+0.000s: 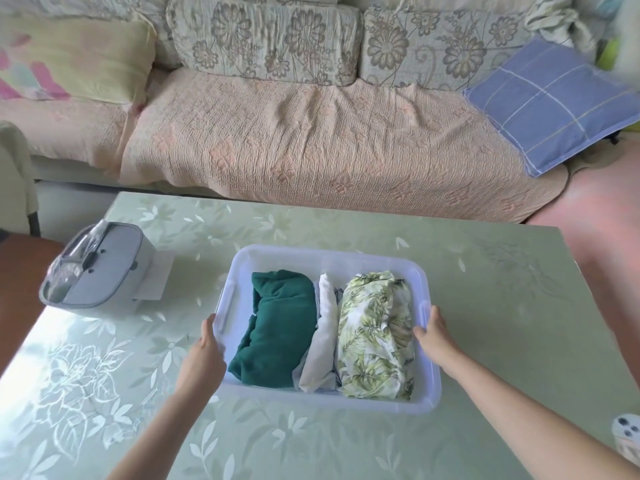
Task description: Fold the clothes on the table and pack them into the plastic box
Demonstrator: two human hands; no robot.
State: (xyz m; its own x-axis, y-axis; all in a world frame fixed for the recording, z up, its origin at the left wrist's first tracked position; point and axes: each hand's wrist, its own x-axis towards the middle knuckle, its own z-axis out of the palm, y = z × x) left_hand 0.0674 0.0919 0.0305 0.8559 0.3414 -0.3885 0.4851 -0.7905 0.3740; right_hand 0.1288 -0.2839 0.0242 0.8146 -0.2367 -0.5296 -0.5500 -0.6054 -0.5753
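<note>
The box [325, 254] sits on the table [485, 306] between the two hands. Three folded garments are packed in it side by side: a green one [277, 327] nearest the left hand [204, 355], a white one [323, 341] in the middle, and a leafy one [374, 334] nearest the right hand [434, 336]. Each hand grips a short side of the box at the rim, thumb up top. The fingers below are mostly hidden.

No loose clothes show on the table, so packing looks done and the step in hand is probably shifting the box. To do that well, grip both sides evenly and keep the box level so the rolls don't slump. Keep the right thumb off the leafy cloth. Steer clear of the grey case [100, 268] beyond the left hand.
</note>
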